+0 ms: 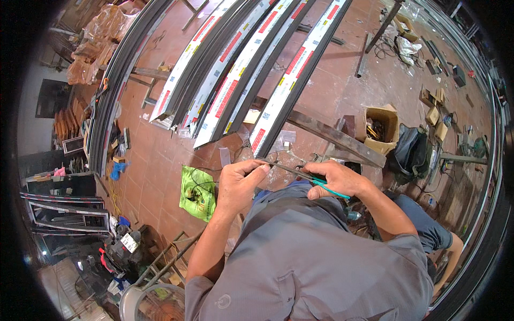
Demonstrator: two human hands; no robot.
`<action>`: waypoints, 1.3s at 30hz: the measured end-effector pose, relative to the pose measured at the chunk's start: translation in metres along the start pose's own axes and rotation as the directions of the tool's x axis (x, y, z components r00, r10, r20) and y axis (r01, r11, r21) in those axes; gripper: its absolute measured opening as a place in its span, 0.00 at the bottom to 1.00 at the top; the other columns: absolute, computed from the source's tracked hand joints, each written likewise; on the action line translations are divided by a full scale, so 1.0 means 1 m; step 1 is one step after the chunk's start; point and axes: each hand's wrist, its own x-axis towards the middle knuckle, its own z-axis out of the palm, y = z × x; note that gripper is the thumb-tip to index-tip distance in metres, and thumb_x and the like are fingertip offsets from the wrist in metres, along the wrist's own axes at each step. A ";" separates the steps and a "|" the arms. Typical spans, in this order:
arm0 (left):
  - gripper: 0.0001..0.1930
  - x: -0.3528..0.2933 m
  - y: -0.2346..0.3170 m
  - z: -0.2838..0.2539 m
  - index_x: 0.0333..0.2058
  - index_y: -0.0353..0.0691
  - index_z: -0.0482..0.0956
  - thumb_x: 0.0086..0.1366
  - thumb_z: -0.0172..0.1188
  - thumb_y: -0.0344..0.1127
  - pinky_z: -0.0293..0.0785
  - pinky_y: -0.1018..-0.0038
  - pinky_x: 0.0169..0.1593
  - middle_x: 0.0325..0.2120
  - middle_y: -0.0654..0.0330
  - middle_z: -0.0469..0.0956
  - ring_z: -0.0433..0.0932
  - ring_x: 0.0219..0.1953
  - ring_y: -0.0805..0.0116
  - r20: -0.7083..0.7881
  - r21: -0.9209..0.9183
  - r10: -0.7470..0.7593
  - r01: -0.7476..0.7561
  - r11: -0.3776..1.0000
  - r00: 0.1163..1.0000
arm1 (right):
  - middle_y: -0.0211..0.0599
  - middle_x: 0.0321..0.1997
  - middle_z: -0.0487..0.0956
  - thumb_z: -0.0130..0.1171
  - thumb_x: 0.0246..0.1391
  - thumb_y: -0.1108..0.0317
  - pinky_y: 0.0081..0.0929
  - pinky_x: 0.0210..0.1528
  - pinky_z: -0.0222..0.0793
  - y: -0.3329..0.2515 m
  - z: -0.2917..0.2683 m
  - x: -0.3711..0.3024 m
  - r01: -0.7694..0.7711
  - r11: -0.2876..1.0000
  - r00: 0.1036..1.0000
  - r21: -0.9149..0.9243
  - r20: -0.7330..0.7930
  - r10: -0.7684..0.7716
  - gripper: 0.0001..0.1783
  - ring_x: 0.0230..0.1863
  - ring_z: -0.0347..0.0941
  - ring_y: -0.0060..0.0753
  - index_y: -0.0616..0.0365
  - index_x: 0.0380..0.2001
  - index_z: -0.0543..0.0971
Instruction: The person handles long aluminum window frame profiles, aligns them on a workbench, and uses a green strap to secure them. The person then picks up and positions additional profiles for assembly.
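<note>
My right hand [342, 181] is closed around scissors with teal handles [327, 188]. Their dark blades [292, 169] point left toward my other hand. My left hand [241, 179] is pinched, thumb against fingers, near the blade tips; whatever sits in the pinch is too small to make out. Just beyond both hands ends a long dark metal profile [286, 83] faced with white, red-printed film. To its left lie several similar profiles [227, 91], side by side, with angle-cut near ends.
A steel support bar [337, 138] runs under the profiles. To the right are an open cardboard box [382, 128] and a black bag [411, 150]. A green bag [197, 192] lies on the tiled floor. Another person [423, 222] bends close at my right.
</note>
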 end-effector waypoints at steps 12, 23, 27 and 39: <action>0.12 0.004 -0.011 0.008 0.37 0.30 0.88 0.66 0.66 0.36 0.69 0.78 0.33 0.23 0.67 0.81 0.72 0.28 0.82 0.042 0.000 0.019 -0.019 1.000 0.999 | 0.47 0.38 0.82 0.67 0.50 0.28 0.41 0.48 0.74 -0.003 0.005 -0.013 -0.009 1.000 0.998 -0.006 -0.066 0.008 0.45 0.44 0.81 0.43 0.59 0.53 0.78; 0.11 0.011 -0.027 0.009 0.36 0.31 0.88 0.65 0.68 0.36 0.66 0.79 0.30 0.21 0.69 0.80 0.70 0.26 0.84 0.043 -0.047 -0.012 0.014 0.999 0.999 | 0.43 0.34 0.82 0.72 0.46 0.30 0.37 0.44 0.73 0.016 0.008 -0.010 -0.069 0.998 0.994 0.003 -0.079 0.069 0.43 0.39 0.80 0.38 0.57 0.50 0.81; 0.10 0.007 -0.024 0.007 0.33 0.32 0.87 0.65 0.69 0.35 0.66 0.79 0.29 0.22 0.70 0.79 0.70 0.26 0.84 0.021 -0.060 -0.074 0.076 0.995 0.997 | 0.43 0.29 0.80 0.71 0.46 0.29 0.37 0.39 0.71 0.017 0.008 -0.007 -0.043 0.999 0.995 -0.019 -0.095 0.041 0.41 0.34 0.77 0.38 0.56 0.46 0.82; 0.11 -0.039 -0.074 -0.009 0.29 0.31 0.82 0.65 0.68 0.34 0.66 0.79 0.31 0.21 0.69 0.76 0.70 0.27 0.82 -0.346 -0.110 -0.168 0.138 0.984 0.923 | 0.56 0.31 0.83 0.71 0.51 0.37 0.46 0.39 0.74 -0.027 -0.023 0.168 -0.145 0.927 0.856 -0.346 -0.513 -0.058 0.38 0.36 0.82 0.58 0.63 0.49 0.80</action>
